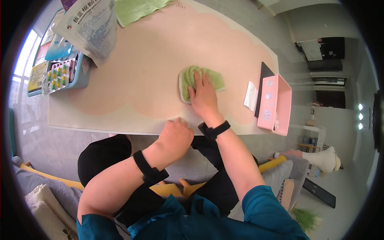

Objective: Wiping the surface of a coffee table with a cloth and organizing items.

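My right hand (203, 94) lies on a crumpled green cloth (187, 79) with a pale edge, fingers spread and pressing it onto the pink and cream table mat (144, 75). Curled at the table's near edge, my left hand (175, 138) has its fingers folded in, and nothing shows in it. Another green cloth (138, 10) lies at the far side of the table. To the right of my right hand are a folded white tissue (250, 96), a dark flat object (264, 78) and an open pink plastic bin (282, 105) with silvery stickers.
At the left, a blue basket (82, 72) holds medicine boxes and blister packs of capsules (58, 76). A large printed pouch (93, 33) leans over it. Below the table's near edge are my black-clad legs, with a grey sofa cushion (54, 186) at the lower left.
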`<state>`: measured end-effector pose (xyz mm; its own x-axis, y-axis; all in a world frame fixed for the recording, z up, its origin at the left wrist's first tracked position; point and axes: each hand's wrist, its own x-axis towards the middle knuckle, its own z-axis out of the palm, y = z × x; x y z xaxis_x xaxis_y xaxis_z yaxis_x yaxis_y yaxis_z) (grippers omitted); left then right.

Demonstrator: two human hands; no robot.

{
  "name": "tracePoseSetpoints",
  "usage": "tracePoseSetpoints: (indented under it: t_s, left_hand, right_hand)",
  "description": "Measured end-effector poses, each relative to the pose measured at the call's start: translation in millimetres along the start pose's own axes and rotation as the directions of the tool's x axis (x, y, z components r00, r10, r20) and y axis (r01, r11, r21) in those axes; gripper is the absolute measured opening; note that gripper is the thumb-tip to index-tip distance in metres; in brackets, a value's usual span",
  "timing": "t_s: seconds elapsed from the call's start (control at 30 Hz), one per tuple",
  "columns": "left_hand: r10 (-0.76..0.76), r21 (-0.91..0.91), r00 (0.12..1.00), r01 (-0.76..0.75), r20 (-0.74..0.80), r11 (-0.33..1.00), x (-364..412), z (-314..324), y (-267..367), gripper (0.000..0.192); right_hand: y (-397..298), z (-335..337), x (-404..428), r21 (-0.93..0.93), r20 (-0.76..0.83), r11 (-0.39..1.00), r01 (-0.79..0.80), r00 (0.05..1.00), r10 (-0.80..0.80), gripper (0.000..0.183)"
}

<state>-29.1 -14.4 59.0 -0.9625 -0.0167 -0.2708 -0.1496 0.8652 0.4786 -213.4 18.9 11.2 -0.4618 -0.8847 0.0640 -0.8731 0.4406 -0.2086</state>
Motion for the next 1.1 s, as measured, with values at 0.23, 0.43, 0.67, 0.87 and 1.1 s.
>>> tracePoseSetpoints:
  t_s: [0.23,0.43,0.67,0.87,1.1]
  left_hand:
    - [-0.032,0.003,0.999,0.032,0.012,0.999,-9,3,4,0.032]
    - [-0.017,0.087,1.0,0.015,0.023,0.996,-7,11,7,0.034]
    - [-0.027,0.014,1.0,0.027,0.003,1.0,-8,9,-2,0.031]
    - [-0.007,0.049,1.0,0.009,-0.026,0.999,-16,9,11,0.022]
    - [0.051,0.065,0.997,-0.047,-0.061,0.997,-16,7,8,0.015]
  right_hand:
    - [-21,-12,-70,0.003,0.105,1.0,0.022,0.994,-0.022,0.058]
    - [-3,-8,-6,0.004,0.058,1.0,-0.018,0.998,0.017,0.059]
    - [-16,-10,-39,-0.081,0.117,0.997,0.018,0.993,-0.008,0.063]
    - [-21,-10,-67,-0.062,0.131,0.997,0.042,0.991,-0.034,0.067]
    - [0,-2,22,-0.064,0.064,0.997,-0.038,0.997,0.042,0.064]
